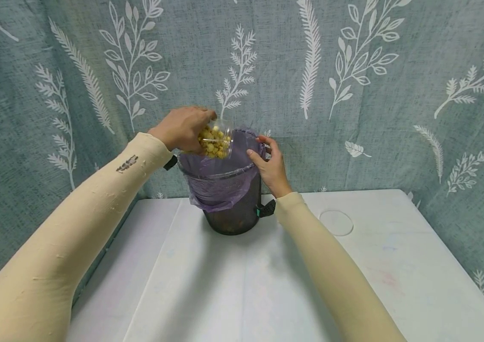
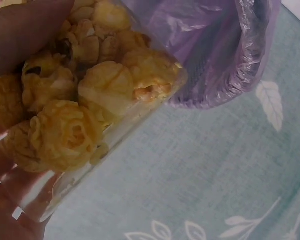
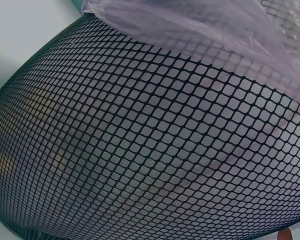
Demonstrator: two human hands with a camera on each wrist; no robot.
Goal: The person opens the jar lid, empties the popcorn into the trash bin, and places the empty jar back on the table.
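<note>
My left hand grips a clear plastic jar of yellow popcorn, tipped on its side with its mouth toward the right. The jar lies over the opening of a black mesh trash can lined with a purple plastic bag. In the left wrist view, the popcorn shows large through the jar wall. My right hand holds the right side of the can's rim, thumb toward the inside. Through the mesh, yellowish bits show dimly low in the can.
The can stands at the back of a white table. A thin pale ring-shaped outline lies on the table to the right. A green-grey leaf-print curtain hangs close behind and along both sides.
</note>
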